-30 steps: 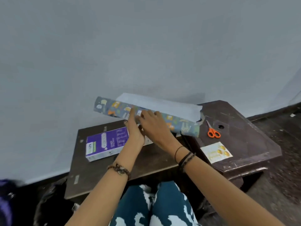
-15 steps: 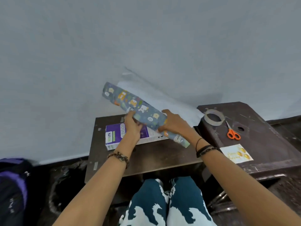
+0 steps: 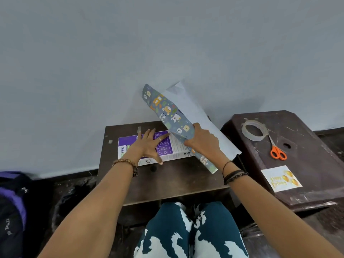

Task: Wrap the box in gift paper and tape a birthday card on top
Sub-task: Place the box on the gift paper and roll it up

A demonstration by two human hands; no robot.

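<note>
A purple and white box lies flat on a low dark table. My left hand rests on top of it with the fingers spread straight. My right hand grips a partly unrolled roll of grey-blue gift paper with animal prints. The roll tilts up and away to the left over the box's right end, its white underside trailing to the right. A white birthday card with gold balloons lies on the dark stool to the right.
On the stool also lie a roll of clear tape and orange-handled scissors. A pale wall rises right behind the table. A dark and purple backpack sits on the floor at the left. My patterned knees are below the table.
My left hand let go of the gift paper roll and came down flat on the box. My right hand swung the roll steeper, raising its far end toward the wall.
</note>
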